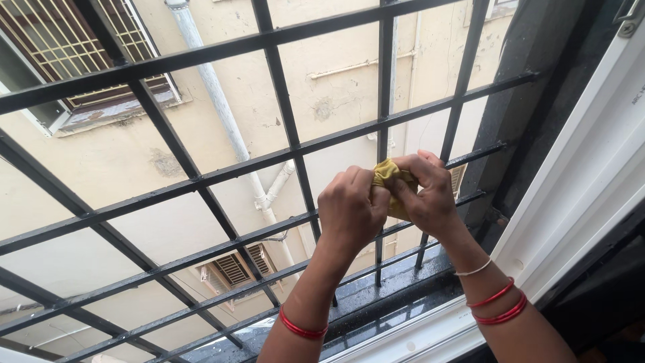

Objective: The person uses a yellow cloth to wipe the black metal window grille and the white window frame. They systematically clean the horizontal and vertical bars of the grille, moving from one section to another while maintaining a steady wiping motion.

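Observation:
Both my hands are raised in front of a black metal window grille point(201, 178). My left hand point(349, 212) and my right hand point(426, 191) are closed together on a small yellow cloth point(388, 173), bunched up between them. The cloth sits right against a vertical bar point(384, 101) of the grille, near where it crosses a horizontal bar. Most of the cloth is hidden by my fingers. Red bangles are on both wrists.
A white window frame point(591, 181) runs along the right side. A dark wet sill point(396, 282) lies below the grille. Beyond the bars stand a beige building wall, a grey drainpipe point(222, 101) and another barred window point(80, 47).

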